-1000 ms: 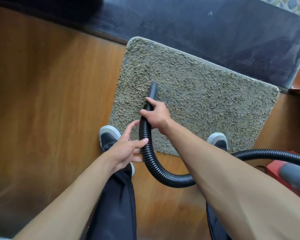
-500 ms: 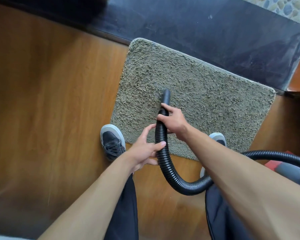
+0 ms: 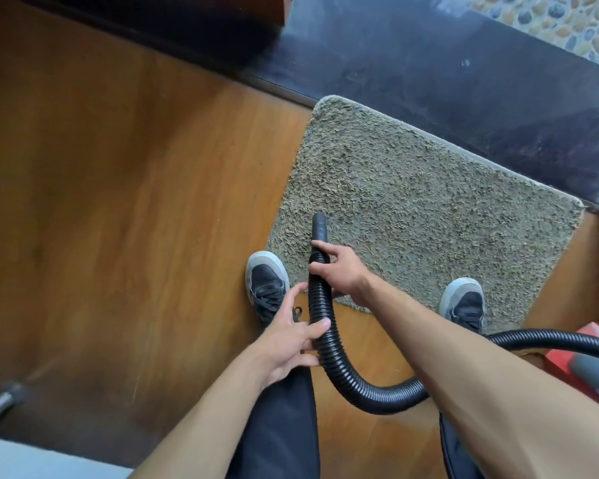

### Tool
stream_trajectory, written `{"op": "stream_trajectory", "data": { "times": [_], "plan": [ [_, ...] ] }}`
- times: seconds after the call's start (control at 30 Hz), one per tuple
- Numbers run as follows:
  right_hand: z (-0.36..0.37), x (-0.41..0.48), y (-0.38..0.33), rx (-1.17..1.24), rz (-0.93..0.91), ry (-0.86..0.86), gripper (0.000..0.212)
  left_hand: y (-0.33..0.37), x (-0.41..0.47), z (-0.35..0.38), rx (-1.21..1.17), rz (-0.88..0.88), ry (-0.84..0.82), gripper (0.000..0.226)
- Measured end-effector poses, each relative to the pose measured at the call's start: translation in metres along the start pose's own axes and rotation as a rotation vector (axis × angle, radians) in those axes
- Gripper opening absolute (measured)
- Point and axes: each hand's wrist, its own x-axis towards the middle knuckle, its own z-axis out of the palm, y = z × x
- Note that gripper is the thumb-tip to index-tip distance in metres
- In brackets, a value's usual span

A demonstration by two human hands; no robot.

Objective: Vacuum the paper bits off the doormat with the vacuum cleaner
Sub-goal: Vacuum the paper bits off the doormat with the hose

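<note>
- At the near left corner of the doormat [image 3: 429, 209], the black nozzle [image 3: 319, 227] points down and away into the shaggy pile. It is held low, so that suction can reach between the fibres. Whether the tip touches the mat I cannot tell.
- The right hand [image 3: 339, 271] is wrapped round the top of the corrugated hose [image 3: 325, 340], just behind the nozzle, with its fingers curled over the ribs. This is the grip nearest the tip, so I judge it the steering hand.
- The left hand [image 3: 291, 337] sits lower on the hose, nearer the body. Its thumb lies across the ribs, its lower fingers curl against the hose's left side, and the index finger stretches out free. That light pinch looks meant to guide the slack.
- From there the hose dips in a loose loop, passes under the right forearm and runs right to the red vacuum cleaner [image 3: 588, 361] at the right edge. The slack leaves the nozzle free to sweep.
- The left shoe [image 3: 267, 281] stands on the wooden floor [image 3: 135, 202] just beside the mat's near left corner. The right shoe [image 3: 464, 302] has its toe on the mat's near edge, which probably keeps the mat from sliding.
- The mat's far edge lies against a dark threshold [image 3: 464, 81].
- I can pick out no paper bits in the pile, so either few remain or they are too small to see.
</note>
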Motion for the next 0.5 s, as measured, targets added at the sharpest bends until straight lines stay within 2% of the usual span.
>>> {"op": "stream_trajectory", "data": {
  "times": [0.27, 0.5],
  "plan": [
    [-0.001, -0.013, -0.031, 0.120, -0.126, 0.044, 0.059, 0.037, -0.014, -0.015, 0.131, 0.067, -0.033, 0.073],
    [-0.031, -0.042, -0.047, 0.213, -0.288, 0.122, 0.057, 0.058, -0.030, 0.017, 0.238, 0.169, -0.043, 0.074]
  ]
}}
